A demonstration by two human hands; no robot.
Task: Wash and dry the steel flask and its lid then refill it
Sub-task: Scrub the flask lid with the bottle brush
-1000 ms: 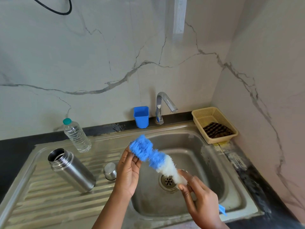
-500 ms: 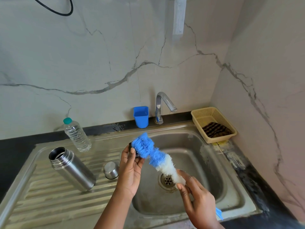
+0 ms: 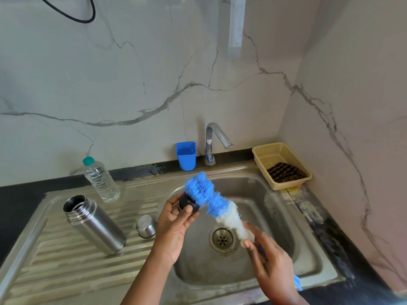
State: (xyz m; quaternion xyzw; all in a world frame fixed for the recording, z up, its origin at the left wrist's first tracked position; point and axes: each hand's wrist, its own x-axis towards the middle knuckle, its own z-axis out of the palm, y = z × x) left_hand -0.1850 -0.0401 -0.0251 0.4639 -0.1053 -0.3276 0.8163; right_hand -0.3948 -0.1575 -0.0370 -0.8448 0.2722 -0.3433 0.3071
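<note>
The open steel flask [image 3: 94, 225] stands tilted on the ribbed drainboard at left. Beside it sits a small steel cup lid [image 3: 146, 226], mouth down. Above the sink basin [image 3: 286, 256], my left hand [image 3: 176, 223] grips a small black inner lid [image 3: 187, 204]. The blue bristles of a blue-and-white bottle brush [image 3: 211, 201] press against that lid. My right hand [image 3: 271, 260] holds the brush by its handle, whose blue end sticks out below my wrist.
A clear water bottle [image 3: 101, 180] with a green cap stands behind the flask. A blue cup [image 3: 186, 155] and the tap [image 3: 214, 142] are at the sink's back. A beige basket [image 3: 282, 165] with a dark cloth sits at the right corner.
My left hand has turned so the black inner lid now shows against the brush head. The brush has shifted slightly up and left. The flask and cup lid stay put.
</note>
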